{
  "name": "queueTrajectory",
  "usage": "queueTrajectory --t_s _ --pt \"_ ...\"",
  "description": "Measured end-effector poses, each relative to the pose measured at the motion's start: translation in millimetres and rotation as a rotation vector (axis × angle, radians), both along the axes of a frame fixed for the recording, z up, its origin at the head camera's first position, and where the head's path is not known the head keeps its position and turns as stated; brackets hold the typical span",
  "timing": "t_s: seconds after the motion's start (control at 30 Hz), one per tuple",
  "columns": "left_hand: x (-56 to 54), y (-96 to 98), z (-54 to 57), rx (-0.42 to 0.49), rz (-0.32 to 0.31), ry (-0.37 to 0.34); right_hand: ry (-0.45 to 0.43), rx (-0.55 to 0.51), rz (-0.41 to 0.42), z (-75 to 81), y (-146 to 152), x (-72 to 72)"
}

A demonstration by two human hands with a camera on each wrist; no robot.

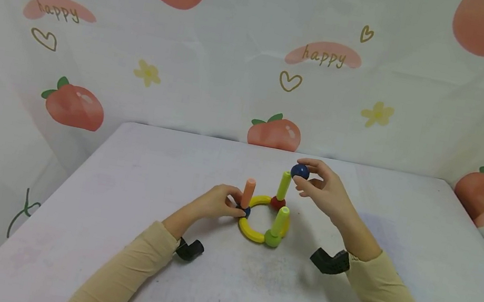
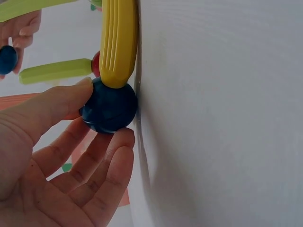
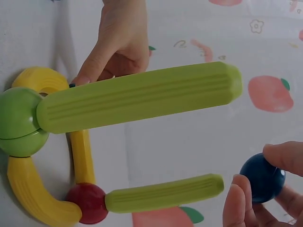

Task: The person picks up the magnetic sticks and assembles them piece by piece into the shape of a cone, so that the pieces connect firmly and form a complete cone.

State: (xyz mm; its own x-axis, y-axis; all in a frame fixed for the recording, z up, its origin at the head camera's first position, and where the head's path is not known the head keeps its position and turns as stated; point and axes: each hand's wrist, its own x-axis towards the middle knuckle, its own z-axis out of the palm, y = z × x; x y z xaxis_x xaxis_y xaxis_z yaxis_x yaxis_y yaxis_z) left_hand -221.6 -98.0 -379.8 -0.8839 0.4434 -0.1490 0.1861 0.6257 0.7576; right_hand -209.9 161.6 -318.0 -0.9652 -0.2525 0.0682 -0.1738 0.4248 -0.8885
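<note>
A ring of curved yellow rods (image 1: 251, 233) lies on the table, joined by a red ball (image 1: 278, 204), a light green ball (image 1: 272, 239) and a dark blue ball (image 2: 111, 106). Upright on it stand an orange rod (image 1: 248, 193), a far green rod (image 1: 283, 186) and a near green rod (image 1: 281, 221). My left hand (image 1: 218, 202) pinches the ring's blue ball, thumb on one side and fingers at the other. In my right hand (image 1: 327, 191), thumb and fingers grip a second dark blue ball (image 3: 263, 178), close beside the far green rod's top.
The white table (image 1: 199, 293) reaches back to a hanging cloth (image 1: 220, 78) printed with peaches, hearts and flowers. Black wrist mounts (image 1: 330, 262) stick out from both sleeves, low over the table. A dark green cord (image 1: 24, 211) shows by the left edge.
</note>
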Motion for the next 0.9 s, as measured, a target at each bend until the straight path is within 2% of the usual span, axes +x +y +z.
queueTrajectory --t_s 0.63,0.9 --pt "2.2 8.1 -1.6 -0.002 -0.055 0.01 0.003 0.025 0.021 2.9 -2.4 -2.1" --pt "4.2 10.9 -2.2 -0.017 -0.071 0.01 0.011 0.022 0.04 -1.9 -0.9 -5.3"
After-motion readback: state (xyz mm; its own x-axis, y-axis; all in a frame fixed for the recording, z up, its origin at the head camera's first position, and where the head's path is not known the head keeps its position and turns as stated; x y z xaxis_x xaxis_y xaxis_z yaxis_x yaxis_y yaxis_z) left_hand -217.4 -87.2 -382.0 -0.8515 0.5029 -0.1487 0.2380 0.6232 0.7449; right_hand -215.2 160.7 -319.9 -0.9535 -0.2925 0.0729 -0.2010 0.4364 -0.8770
